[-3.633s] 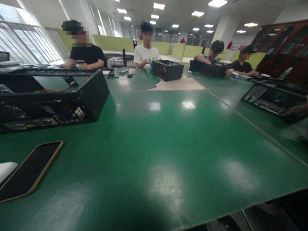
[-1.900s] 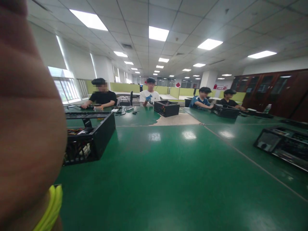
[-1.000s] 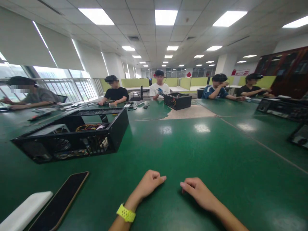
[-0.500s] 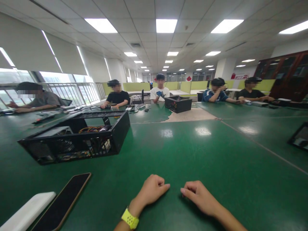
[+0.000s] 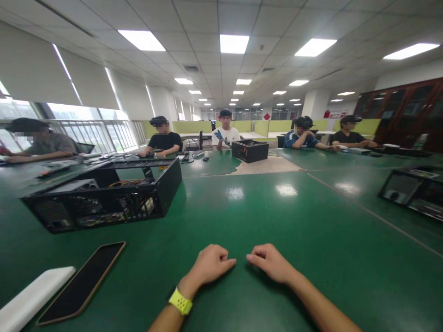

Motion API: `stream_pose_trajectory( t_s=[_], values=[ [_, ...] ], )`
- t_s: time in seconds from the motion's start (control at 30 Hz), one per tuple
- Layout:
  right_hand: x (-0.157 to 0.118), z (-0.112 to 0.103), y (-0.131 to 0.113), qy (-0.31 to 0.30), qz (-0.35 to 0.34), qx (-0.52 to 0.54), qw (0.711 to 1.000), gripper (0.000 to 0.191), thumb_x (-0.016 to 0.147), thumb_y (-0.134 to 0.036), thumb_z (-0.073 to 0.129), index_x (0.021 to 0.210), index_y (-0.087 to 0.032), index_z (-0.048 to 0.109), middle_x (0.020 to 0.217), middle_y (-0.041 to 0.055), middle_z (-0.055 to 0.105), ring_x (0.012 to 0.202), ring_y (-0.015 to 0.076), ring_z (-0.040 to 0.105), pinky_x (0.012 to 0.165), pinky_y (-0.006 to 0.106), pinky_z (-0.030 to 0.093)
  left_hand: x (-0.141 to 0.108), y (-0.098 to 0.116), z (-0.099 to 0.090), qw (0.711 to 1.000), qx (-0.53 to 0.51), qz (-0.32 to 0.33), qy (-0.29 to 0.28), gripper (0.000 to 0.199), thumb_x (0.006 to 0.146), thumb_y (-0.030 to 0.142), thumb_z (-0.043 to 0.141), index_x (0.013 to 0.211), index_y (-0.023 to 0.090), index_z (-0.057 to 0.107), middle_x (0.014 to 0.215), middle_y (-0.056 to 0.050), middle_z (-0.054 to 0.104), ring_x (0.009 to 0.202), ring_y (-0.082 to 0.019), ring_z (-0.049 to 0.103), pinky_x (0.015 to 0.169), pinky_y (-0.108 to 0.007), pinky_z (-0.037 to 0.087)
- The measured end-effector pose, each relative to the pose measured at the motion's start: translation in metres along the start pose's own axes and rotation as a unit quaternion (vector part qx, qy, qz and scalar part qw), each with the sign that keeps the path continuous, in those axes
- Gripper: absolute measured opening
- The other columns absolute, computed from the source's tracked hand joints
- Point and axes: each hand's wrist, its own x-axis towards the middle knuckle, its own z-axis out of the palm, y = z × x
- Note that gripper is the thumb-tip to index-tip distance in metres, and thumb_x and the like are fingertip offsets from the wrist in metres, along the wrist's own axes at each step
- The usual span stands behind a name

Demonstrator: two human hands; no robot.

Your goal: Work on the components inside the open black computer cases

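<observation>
My left hand [image 5: 212, 263] rests on the green tabletop [image 5: 221, 203] with its fingers curled in and its thumb pointing right. A bright yellow watch strap [image 5: 180, 300] circles that wrist. Just across a small gap lies my right hand [image 5: 272, 263], also loosely closed, its thumb toward the left one. I see nothing held in either. Nearest on the left is a dark phone [image 5: 83, 283] with a tan edge, and beside it a long white object [image 5: 36, 297].
An open black computer case [image 5: 104, 203] lies to the left, another case [image 5: 411, 193] at the right edge, and a third [image 5: 249, 151] farther back. Several people sit around the table; one opposite [image 5: 225, 133] wears a blue glove. Cables and parts lie at the far left.
The view has turned slightly right, bringing more of the right-hand case into sight. My hands are a little closer together. The person opposite has raised the gloved hand.
</observation>
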Motion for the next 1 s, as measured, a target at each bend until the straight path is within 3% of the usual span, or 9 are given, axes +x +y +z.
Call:
stream_pose_trajectory(
  t_s=[0.1,0.23,0.37,0.47,0.53,0.63,0.77,0.87,1.0],
  values=[
    [-0.004,0.002,0.000,0.028,-0.020,-0.024,0.999,0.040,0.083,-0.048,0.050,0.069,-0.013,0.063,0.057,-0.0027,0.046,0.056,0.0080,0.039,0.055,0.021,0.029,-0.003,0.006,-0.001,1.000,0.023,0.014,0.006,0.044,0.077,0.051,0.049,0.051,0.017,0.038,0.048,0.005,0.032,0.048,-0.009,0.031,0.049,-0.026,0.016],
    [-0.021,0.014,-0.007,0.137,-0.007,-0.084,0.987,0.040,0.084,-0.046,0.048,0.063,-0.014,0.060,0.058,-0.0010,0.051,0.058,0.0092,0.044,0.057,0.022,0.031,-0.014,0.006,-0.002,0.998,0.012,0.011,0.061,0.047,0.078,0.054,0.046,0.051,0.017,0.037,0.049,0.005,0.032,0.049,-0.009,0.030,0.049,-0.026,0.016],
    [-0.056,0.033,-0.033,0.210,0.005,-0.159,0.965,0.039,0.086,-0.045,0.045,0.063,-0.017,0.059,0.057,-0.0001,0.054,0.054,0.0102,0.045,0.056,0.023,0.030,-0.022,-0.012,-0.008,0.993,-0.012,-0.020,0.119,0.048,0.077,0.055,0.045,0.049,0.017,0.036,0.048,0.005,0.031,0.050,-0.010,0.031,0.050,-0.026,0.016],
    [-0.073,0.023,-0.057,0.276,-0.038,-0.188,0.942,0.035,0.087,-0.044,0.044,0.072,-0.019,0.062,0.067,0.0017,0.060,0.061,0.0121,0.050,0.060,0.024,0.035,-0.022,-0.030,-0.014,0.982,-0.048,-0.043,0.176,0.048,0.077,0.054,0.045,0.048,0.018,0.032,0.048,0.004,0.028,0.051,-0.010,0.030,0.051,-0.025,0.017],
    [-0.066,-0.006,-0.066,0.324,-0.071,-0.213,0.919,0.032,0.087,-0.044,0.044,0.083,-0.019,0.064,0.082,0.0046,0.064,0.074,0.0153,0.055,0.068,0.026,0.040,-0.021,-0.036,-0.017,0.975,-0.069,-0.060,0.202,0.048,0.077,0.054,0.044,0.049,0.018,0.031,0.049,0.004,0.028,0.051,-0.010,0.030,0.051,-0.025,0.017],
    [-0.024,-0.076,-0.061,0.368,-0.086,-0.312,0.872,0.036,0.086,-0.043,0.044,0.103,-0.017,0.062,0.105,0.0094,0.062,0.097,0.0223,0.054,0.086,0.033,0.041,-0.020,-0.035,-0.018,0.974,-0.076,-0.083,0.195,0.047,0.078,0.053,0.044,0.049,0.018,0.034,0.049,0.004,0.031,0.052,-0.010,0.032,0.051,-0.025,0.018],
    [0.049,-0.171,-0.023,0.329,-0.047,-0.483,0.810,0.049,0.088,-0.043,0.039,0.120,-0.010,0.054,0.123,0.0152,0.054,0.115,0.0281,0.045,0.098,0.041,0.035,-0.021,-0.022,-0.012,0.981,-0.063,-0.092,0.158,0.046,0.079,0.052,0.043,0.049,0.017,0.037,0.049,0.004,0.033,0.051,-0.010,0.033,0.051,-0.025,0.018],
    [0.088,-0.219,0.013,0.259,0.003,-0.533,0.805,0.058,0.087,-0.049,0.039,0.126,-0.008,0.050,0.126,0.0166,0.051,0.117,0.0298,0.044,0.098,0.043,0.034,-0.022,-0.015,-0.008,0.986,-0.055,-0.088,0.128,0.046,0.080,0.051,0.043,0.050,0.017,0.037,0.048,0.004,0.032,0.050,-0.010,0.031,0.050,-0.026,0.017],
    [0.116,-0.247,0.046,0.238,0.029,-0.517,0.821,0.055,0.085,-0.055,0.040,0.117,-0.013,0.058,0.118,0.0162,0.054,0.105,0.0285,0.051,0.090,0.040,0.038,-0.022,-0.014,-0.007,0.987,-0.046,-0.097,0.116,0.046,0.081,0.050,0.044,0.050,0.017,0.039,0.048,0.004,0.030,0.049,-0.010,0.029,0.050,-0.027,0.015]
  ],
)
